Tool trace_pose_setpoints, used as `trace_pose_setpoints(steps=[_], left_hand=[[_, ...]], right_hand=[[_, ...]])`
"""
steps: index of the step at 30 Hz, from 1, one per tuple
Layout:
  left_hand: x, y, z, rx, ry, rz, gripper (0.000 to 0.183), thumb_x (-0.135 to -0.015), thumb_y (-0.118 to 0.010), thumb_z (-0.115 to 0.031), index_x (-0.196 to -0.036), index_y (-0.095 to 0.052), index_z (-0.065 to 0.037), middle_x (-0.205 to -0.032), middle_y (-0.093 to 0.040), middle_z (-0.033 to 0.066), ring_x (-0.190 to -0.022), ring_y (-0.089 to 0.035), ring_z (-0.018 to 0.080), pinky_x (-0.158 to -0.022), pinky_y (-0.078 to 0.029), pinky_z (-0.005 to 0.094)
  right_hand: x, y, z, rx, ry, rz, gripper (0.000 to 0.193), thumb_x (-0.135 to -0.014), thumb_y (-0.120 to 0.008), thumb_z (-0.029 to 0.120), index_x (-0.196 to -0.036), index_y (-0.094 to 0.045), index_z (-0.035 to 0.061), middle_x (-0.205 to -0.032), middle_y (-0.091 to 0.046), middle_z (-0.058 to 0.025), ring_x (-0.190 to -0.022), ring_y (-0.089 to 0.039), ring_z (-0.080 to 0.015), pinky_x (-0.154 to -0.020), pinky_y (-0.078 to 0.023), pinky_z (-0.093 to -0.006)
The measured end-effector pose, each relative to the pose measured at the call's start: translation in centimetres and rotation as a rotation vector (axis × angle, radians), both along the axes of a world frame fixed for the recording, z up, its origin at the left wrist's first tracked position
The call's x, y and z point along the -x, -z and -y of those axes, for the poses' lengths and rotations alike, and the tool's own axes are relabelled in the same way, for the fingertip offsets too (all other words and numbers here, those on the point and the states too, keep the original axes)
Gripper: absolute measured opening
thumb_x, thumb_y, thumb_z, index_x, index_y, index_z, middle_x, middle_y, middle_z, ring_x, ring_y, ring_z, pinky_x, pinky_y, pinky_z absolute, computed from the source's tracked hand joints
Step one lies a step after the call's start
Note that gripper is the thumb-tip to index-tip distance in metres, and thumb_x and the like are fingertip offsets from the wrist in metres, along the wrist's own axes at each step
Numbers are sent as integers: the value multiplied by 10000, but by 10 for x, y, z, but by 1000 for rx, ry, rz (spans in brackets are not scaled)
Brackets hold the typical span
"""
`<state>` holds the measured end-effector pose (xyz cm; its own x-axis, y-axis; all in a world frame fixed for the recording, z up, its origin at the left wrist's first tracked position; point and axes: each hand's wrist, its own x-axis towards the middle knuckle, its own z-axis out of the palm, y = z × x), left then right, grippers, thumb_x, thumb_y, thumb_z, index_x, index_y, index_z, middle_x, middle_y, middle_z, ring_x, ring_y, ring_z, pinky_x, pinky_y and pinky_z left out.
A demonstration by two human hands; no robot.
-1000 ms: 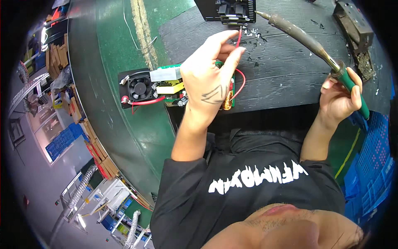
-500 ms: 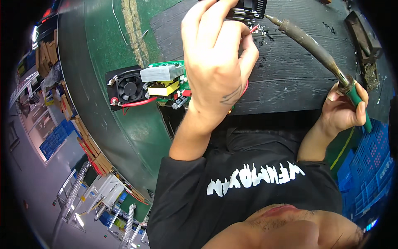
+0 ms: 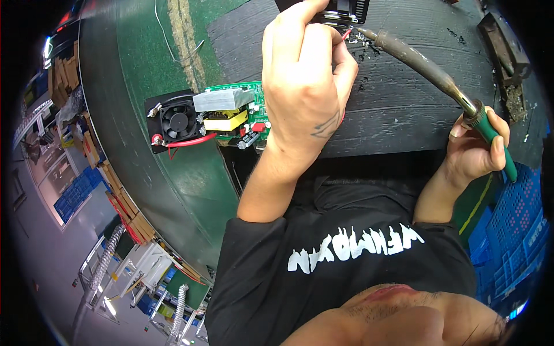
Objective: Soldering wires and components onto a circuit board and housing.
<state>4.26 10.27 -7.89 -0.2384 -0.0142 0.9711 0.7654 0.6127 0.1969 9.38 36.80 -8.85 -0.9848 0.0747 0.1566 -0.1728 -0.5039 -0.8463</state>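
My left hand [image 3: 303,86] is closed, its thumb and forefinger pinching a red wire [image 3: 346,35]. Its other fingers reach over a black slotted panel [image 3: 359,10] with metal terminals, cut off by the top edge. In my right hand [image 3: 474,147] is a soldering iron [image 3: 424,66], gripped by its green handle. The iron's tip lies at the wire's end, just below the panel's terminals; whether they touch is hard to tell. Left of my left wrist sits a green circuit board [image 3: 258,95] with a grey heatsink, a yellow transformer and a black fan [image 3: 178,120], partly hidden by my hand.
A dark board [image 3: 398,121] with solder scraps covers the work surface. At the far right stands a metal holder [image 3: 503,52], with a blue basket [image 3: 516,225] below. A loose thin wire [image 3: 167,40] lies on the green mat at the upper left.
The soldering iron's tip has moved left and slightly down, toward the red wire's end. My left hand has shifted slightly right at the wrist, still pinching the wire.
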Motion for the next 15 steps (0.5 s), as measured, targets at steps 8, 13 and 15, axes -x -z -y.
trace_pose_setpoints(steps=[8,13,15], left_hand=[[0,0,0,2,-9,-4,193,-640,-666,90,-807,-596,24,-1059,-609,202,-840,-611,303,-719,-514,346],[4,3,-1,-18,28,-40,209,-642,-662,94,-832,-608,26,-1065,-603,202,-841,-610,301,-725,-513,346],[3,4,-2,-24,33,-42,214,-645,-660,96,-841,-612,26,-1067,-600,202,-838,-611,299,-722,-514,345]], right_hand=[[0,-6,8,-63,57,48,465,-818,-448,324,-1054,-589,-51,-767,-610,-219,-492,-561,-242,-424,-444,-295],[0,-8,11,-55,65,42,463,-820,-444,322,-1053,-587,-52,-746,-606,-220,-485,-556,-245,-431,-446,-299],[0,-8,10,-65,74,44,463,-819,-444,322,-1052,-587,-52,-743,-606,-222,-483,-555,-246,-431,-447,-300]])
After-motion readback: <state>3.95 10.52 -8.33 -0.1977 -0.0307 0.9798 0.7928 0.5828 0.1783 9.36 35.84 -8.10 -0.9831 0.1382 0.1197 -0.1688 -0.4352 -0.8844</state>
